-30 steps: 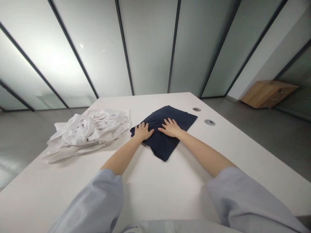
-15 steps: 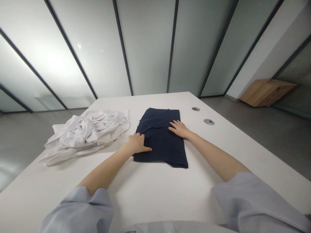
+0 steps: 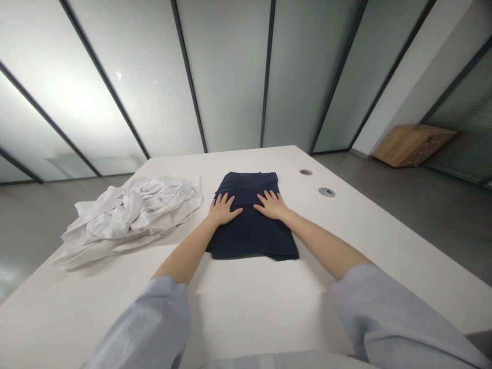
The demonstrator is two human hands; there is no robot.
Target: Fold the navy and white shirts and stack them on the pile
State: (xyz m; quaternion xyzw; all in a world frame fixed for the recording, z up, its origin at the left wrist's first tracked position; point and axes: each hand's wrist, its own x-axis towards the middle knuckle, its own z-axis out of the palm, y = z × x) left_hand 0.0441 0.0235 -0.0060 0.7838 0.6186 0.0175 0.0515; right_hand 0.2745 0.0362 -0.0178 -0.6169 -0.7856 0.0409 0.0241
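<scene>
A folded navy garment (image 3: 249, 236) lies flat on the white table in the middle of the head view; its exact kind does not show. My left hand (image 3: 223, 209) rests on its left side, palm down with fingers spread. On the right side of the cloth lies my right hand (image 3: 272, 205), also flat with the fingers apart. Neither hand grips the fabric. Left of the navy cloth, a crumpled heap of white fabric (image 3: 134, 212) sits by the table's left edge.
The white table (image 3: 261, 302) has two round cable grommets, a far one (image 3: 306, 172) and a nearer one (image 3: 326, 192), on its right side. A wooden cabinet (image 3: 403, 143) stands on the floor at right. Frosted glass panels (image 3: 230, 77) rise behind the table.
My left hand has moved away from me up the garment, its fingers now spread. The right hand has shifted slightly left, further onto the cloth. The wrinkled upper part looks smoother.
</scene>
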